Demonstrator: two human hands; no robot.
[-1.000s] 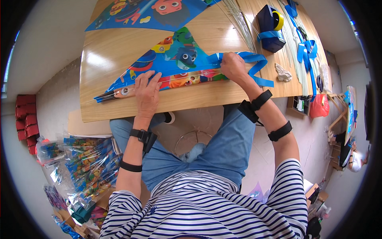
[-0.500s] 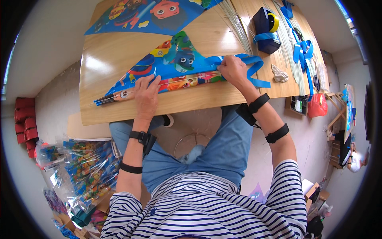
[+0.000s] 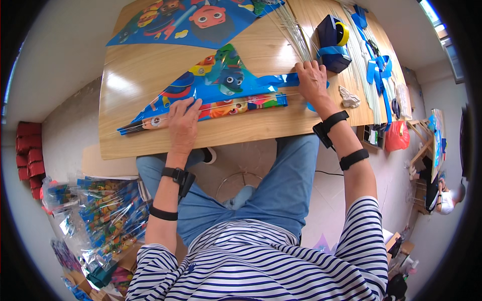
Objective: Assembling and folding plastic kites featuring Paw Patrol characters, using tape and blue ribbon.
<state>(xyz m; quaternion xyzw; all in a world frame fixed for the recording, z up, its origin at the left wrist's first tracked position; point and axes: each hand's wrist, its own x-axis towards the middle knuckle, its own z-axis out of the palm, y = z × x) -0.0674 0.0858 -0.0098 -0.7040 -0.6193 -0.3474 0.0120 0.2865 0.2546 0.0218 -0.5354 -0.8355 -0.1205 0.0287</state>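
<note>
A folded blue kite (image 3: 213, 93) with cartoon prints lies on the table, its lower edge rolled into a narrow strip with a thin pale rod or string along it. My left hand (image 3: 184, 120) rests on the left half of that strip, fingers stretched out and pressed flat. From the kite's right end a blue ribbon (image 3: 283, 80) runs out to my right hand (image 3: 314, 83). The fingers of that hand bend down over the ribbon; their tips are partly hidden. A loop of ribbon shows below its wrist.
Another printed kite sheet (image 3: 186, 25) lies at the far left. Thin pale rods (image 3: 296, 35), a dark blue tape dispenser (image 3: 331, 42) with yellow tape, a crumpled white piece (image 3: 350, 97) and more blue ribbon (image 3: 380, 70) occupy the right side. Plastic-wrapped printed packs (image 3: 108, 215) sit below left.
My right hand has moved right, away from the kite's end, and the ribbon there now lies straighter. My left hand stays in nearly the same spot on the kite.
</note>
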